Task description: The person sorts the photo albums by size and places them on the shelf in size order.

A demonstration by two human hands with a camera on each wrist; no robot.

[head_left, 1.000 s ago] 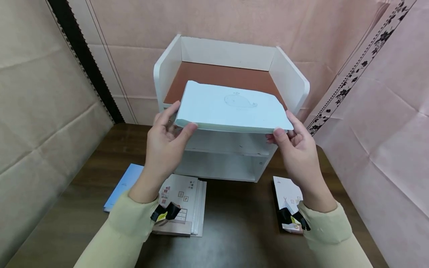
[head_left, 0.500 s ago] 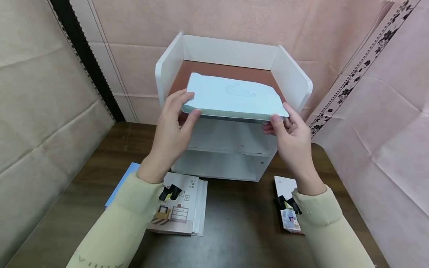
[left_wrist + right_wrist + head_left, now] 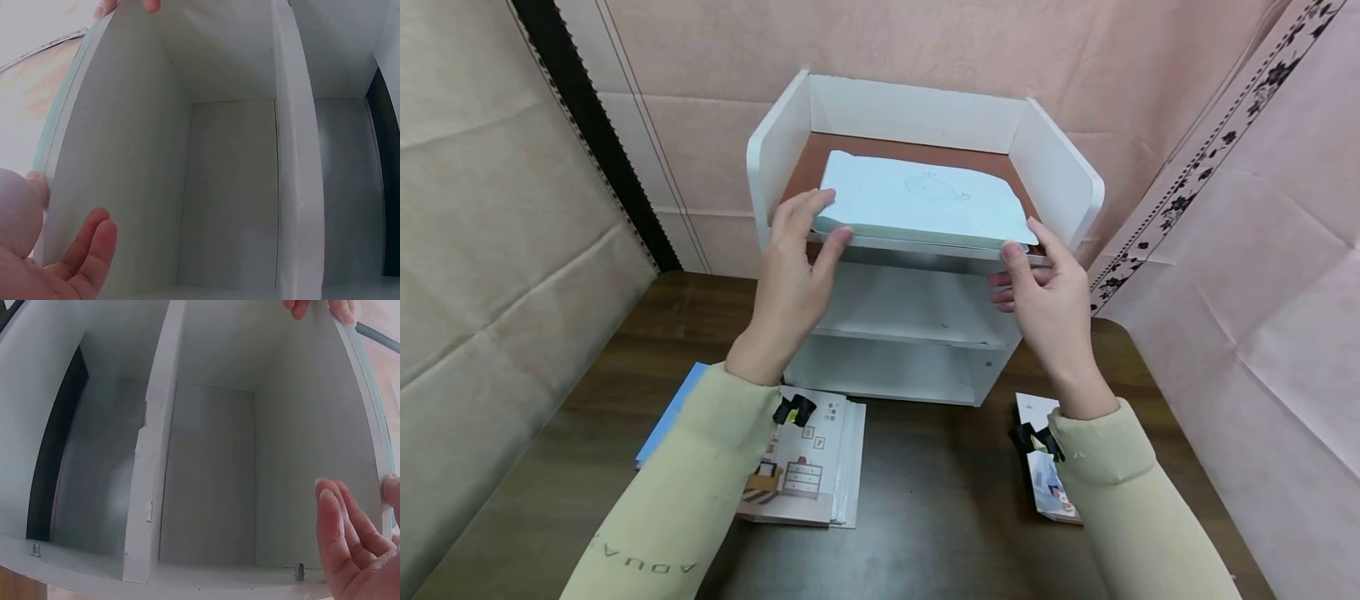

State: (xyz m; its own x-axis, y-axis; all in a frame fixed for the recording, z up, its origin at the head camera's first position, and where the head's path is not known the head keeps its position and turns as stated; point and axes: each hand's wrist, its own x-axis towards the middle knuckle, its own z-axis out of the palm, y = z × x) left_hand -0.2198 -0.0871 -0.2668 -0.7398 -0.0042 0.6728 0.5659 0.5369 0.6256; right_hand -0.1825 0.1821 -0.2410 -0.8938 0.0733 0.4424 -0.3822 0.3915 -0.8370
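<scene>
L hand [image 3: 796,271] & R hand [image 3: 1051,292] both spread, thumbs at the front edge of the pale-blue slab [image 3: 921,200], lying atop the white shelf unit [image 3: 917,111] nr its lip, could tip it if released w/o pushing back.

We are making out no certain word: unclear letters [image 3: 635,562] are showing on the left sleeve [image 3: 677,475], tiny characters [image 3: 831,412] by the booklet's [image 3: 823,483] far right corner.
</scene>
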